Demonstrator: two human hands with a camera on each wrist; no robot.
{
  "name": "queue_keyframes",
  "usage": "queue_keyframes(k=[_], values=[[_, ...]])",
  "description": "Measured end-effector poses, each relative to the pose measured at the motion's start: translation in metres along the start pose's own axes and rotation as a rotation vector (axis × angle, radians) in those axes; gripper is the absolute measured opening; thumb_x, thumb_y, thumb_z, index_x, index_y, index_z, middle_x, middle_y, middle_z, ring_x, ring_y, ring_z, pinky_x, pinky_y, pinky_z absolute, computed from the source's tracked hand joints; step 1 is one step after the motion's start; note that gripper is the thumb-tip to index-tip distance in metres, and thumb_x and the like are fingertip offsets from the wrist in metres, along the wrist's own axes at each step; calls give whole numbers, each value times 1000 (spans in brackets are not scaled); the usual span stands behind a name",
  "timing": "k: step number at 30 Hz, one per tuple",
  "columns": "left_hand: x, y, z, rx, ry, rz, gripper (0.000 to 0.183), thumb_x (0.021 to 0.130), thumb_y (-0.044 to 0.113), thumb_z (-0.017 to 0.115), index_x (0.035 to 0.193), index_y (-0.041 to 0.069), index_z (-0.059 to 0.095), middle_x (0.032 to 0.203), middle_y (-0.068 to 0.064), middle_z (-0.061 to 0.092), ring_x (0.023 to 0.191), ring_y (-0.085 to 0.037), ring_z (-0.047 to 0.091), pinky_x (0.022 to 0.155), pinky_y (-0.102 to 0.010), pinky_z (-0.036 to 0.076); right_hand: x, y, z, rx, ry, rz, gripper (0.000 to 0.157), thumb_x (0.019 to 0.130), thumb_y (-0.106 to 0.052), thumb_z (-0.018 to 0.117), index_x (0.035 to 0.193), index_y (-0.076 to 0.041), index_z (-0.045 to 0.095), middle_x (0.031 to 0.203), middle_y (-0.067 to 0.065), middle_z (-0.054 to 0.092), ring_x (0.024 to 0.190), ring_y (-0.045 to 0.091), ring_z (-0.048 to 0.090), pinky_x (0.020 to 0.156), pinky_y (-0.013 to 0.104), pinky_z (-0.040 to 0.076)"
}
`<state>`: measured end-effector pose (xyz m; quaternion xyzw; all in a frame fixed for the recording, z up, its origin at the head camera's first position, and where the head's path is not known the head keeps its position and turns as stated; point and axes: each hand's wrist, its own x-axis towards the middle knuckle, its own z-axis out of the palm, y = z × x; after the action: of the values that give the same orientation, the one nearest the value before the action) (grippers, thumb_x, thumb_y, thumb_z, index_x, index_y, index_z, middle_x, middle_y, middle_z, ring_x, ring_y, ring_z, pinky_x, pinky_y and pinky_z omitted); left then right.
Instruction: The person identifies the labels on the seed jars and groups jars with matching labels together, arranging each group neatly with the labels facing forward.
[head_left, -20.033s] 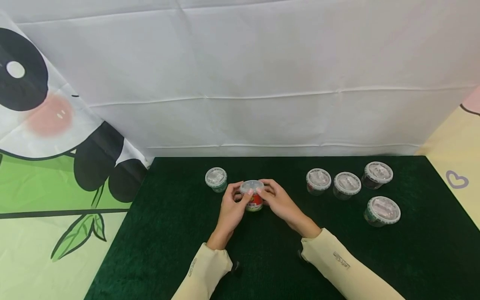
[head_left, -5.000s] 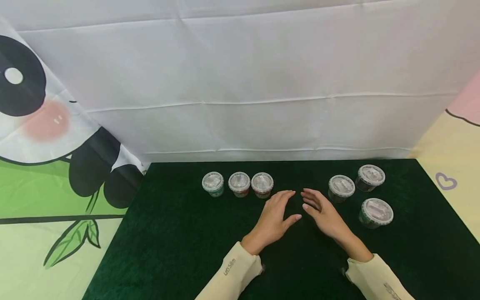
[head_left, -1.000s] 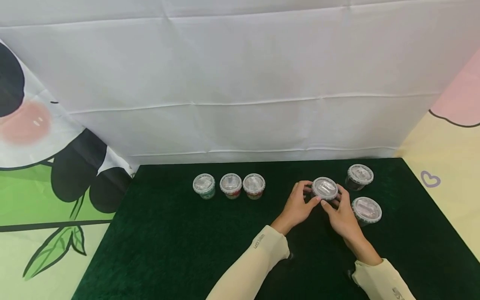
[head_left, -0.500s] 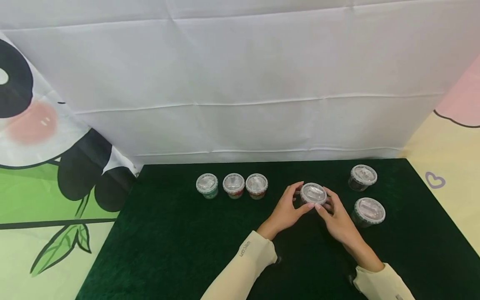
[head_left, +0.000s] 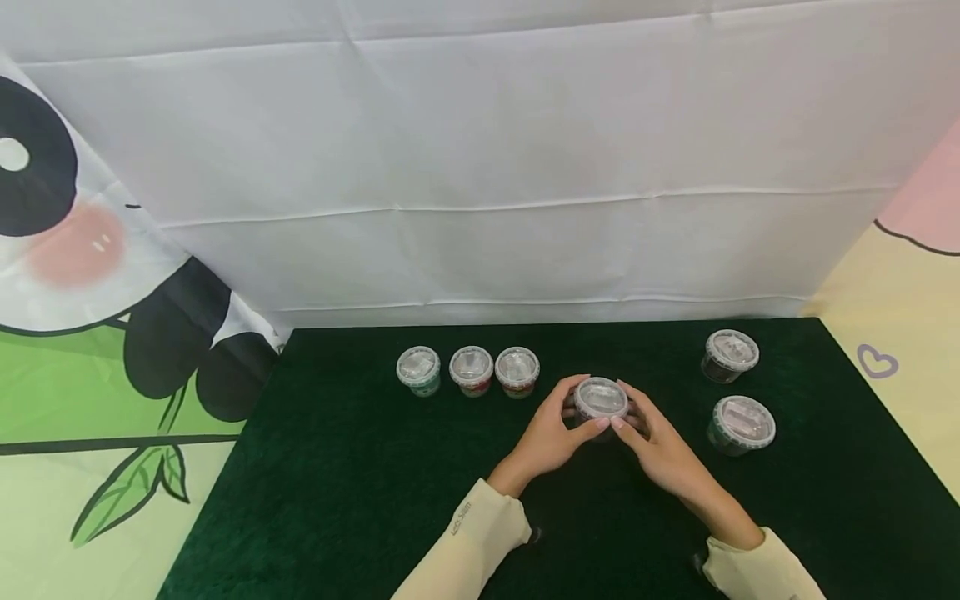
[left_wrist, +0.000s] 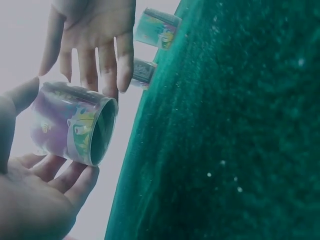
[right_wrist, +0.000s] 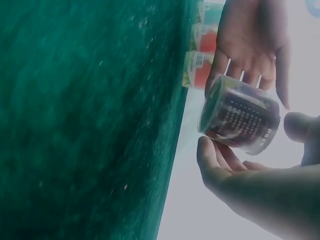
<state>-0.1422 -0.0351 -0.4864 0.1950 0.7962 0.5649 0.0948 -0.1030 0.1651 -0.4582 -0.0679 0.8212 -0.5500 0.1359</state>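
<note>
Between both hands is a small round plastic tub, its clear lid uppermost in the head view. A purple label with a cartoon print wraps the held tub in the left wrist view, and lines of white print show on the tub in the right wrist view. My left hand holds its left side, with the thumb at the lid's near rim. My right hand grips the right side, its thumb tip beside the other. The tub's base is off the green cloth in both wrist views.
Three lidded tubs stand in a row at the back: a teal one and two with red, a left one and a right one. A dark tub and a green-sided tub stand at the right. A white sheet hangs behind the table.
Since 5 s ago the hands have taken the tub from the right group. Over the last second they have carried it left and nearer. Earlier, two red tubs joined the teal one's row.
</note>
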Motion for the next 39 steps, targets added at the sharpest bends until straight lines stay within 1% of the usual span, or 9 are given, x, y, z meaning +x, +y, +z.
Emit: queue_keyframes(k=[6, 10, 15, 21, 26, 28, 31, 34, 39], values=[[-11, 5, -8, -72, 67, -33, 60, 102, 24, 73, 153, 10, 45, 144, -11, 57, 129, -26, 57, 112, -43, 48, -1, -8, 8, 48, 7, 5, 63, 114, -25, 49, 167, -6, 20, 163, 32, 34, 150, 52, 35, 118, 67, 36], [-15, 5, -11, -102, 86, -44, 59, 101, 23, 72, 152, 9, 46, 144, -12, 56, 128, -27, 57, 112, -46, 48, -2, -12, 12, 78, 18, -8, 60, 114, -22, 49, 165, -6, 24, 164, 29, 34, 151, 48, 38, 119, 62, 37], [-20, 2, -13, -106, 104, -56, 57, 100, 24, 73, 149, 9, 46, 141, -12, 57, 126, -25, 57, 110, -44, 48, -1, -15, 19, 95, 31, -18, 57, 114, -22, 50, 163, -4, 28, 161, 28, 40, 148, 46, 43, 118, 60, 41], [-25, -1, -14, -96, 128, -68, 57, 99, 23, 75, 145, 9, 46, 137, -12, 58, 123, -25, 57, 107, -44, 50, 3, -15, 25, 102, 32, -2, 53, 113, -21, 51, 160, -4, 33, 156, 27, 48, 144, 44, 49, 116, 59, 44], [-29, -2, -17, -69, 111, -68, 57, 100, 23, 75, 146, 9, 44, 139, -12, 57, 124, -25, 57, 106, -42, 50, 5, -14, 28, 117, 12, 7, 52, 114, -20, 50, 161, -5, 32, 155, 28, 48, 144, 45, 48, 117, 61, 42], [-31, -1, -20, -61, 95, -67, 55, 102, 24, 72, 147, 10, 44, 140, -12, 56, 124, -25, 57, 106, -40, 51, 5, -15, 28, 137, 0, 6, 52, 114, -19, 48, 161, -5, 30, 154, 29, 47, 144, 45, 49, 117, 61, 42], [-34, 1, -25, -78, 72, -74, 49, 106, 24, 65, 148, 11, 44, 143, -12, 55, 127, -27, 56, 105, -40, 51, 5, -16, 27, 173, -21, 4, 53, 114, -18, 46, 162, -4, 29, 155, 30, 46, 144, 46, 48, 117, 59, 42], [-37, 2, -30, -116, 61, -101, 44, 110, 25, 58, 149, 11, 44, 146, -13, 55, 131, -30, 56, 108, -45, 50, 5, -16, 25, 199, -53, 3, 53, 115, -19, 44, 163, -4, 27, 156, 31, 44, 145, 47, 46, 118, 59, 41], [-40, 3, -35, -171, 53, -130, 43, 110, 24, 57, 147, 8, 42, 146, -17, 60, 136, -35, 56, 114, -54, 46, 5, -17, 25, 234, -116, 9, 54, 115, -21, 42, 164, -4, 25, 160, 30, 40, 149, 48, 41, 119, 61, 38]])
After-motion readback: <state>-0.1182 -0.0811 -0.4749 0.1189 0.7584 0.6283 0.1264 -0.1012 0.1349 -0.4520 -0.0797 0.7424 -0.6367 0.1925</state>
